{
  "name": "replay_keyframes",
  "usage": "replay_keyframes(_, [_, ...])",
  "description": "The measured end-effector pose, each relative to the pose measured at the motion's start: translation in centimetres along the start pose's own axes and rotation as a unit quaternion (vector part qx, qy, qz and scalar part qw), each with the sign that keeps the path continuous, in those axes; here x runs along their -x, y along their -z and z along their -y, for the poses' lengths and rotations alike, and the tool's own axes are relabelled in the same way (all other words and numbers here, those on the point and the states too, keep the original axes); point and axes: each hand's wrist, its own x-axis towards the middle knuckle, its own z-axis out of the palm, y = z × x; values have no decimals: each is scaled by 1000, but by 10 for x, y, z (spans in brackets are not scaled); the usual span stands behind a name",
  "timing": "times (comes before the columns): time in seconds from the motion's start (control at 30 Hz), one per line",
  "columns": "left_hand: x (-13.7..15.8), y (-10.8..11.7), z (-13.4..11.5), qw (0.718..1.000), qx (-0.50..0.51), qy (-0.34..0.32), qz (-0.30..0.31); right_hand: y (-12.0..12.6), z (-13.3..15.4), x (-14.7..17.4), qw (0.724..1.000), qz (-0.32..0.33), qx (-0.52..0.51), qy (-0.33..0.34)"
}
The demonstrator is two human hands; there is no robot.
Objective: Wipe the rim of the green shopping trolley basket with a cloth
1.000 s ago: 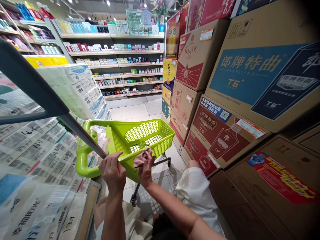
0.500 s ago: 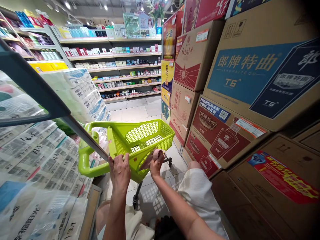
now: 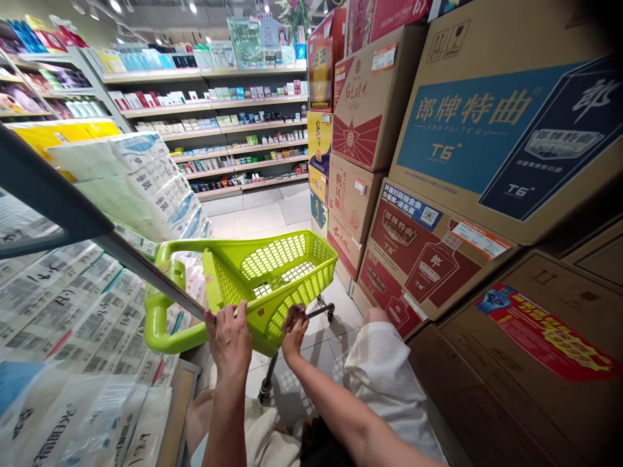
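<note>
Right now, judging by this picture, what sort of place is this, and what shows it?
Most likely a supermarket or similar shop: a green shopping cart, long shelves of small packages, and stacked cartons with price tags.

Forearms (image 3: 326, 395) were bare. Loose shorts (image 3: 377, 363) looked white, creased, creamier on left leg; hem stopped near knee (image 3: 376, 316). Dark patch (image 3: 321, 441) low down was unclear.
</note>
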Motion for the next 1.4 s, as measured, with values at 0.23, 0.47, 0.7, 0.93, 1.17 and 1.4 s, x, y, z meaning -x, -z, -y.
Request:
replay_keyframes(0.23, [5,3,-16,999,28,36,-24,-12,7,-39,998,-38,-32,-44])
replay_keyframes(0.47, [-16,-9,-34,998,59,-25,5,-5,-16,-73,991,-110,-1,-78])
replay_keyframes(0.7, [-25,-15,-34,999,20,-28,22,-8,-17,-103,991,-104,29,-81])
replay_keyframes(0.93, [-18,-23,-30,1000,-16,-21,6,-15,-25,-137,981,-110,9,-159])
replay_keyframes(1.17, [-19,-28,-27,999,-31,-24,-4,8,-35,-159,969,-73,-37,-234])
replay_keyframes(1.4, [-16,-29,-28,999,-29,-22,-16,28,-50,-236,972,-93,-34,-212])
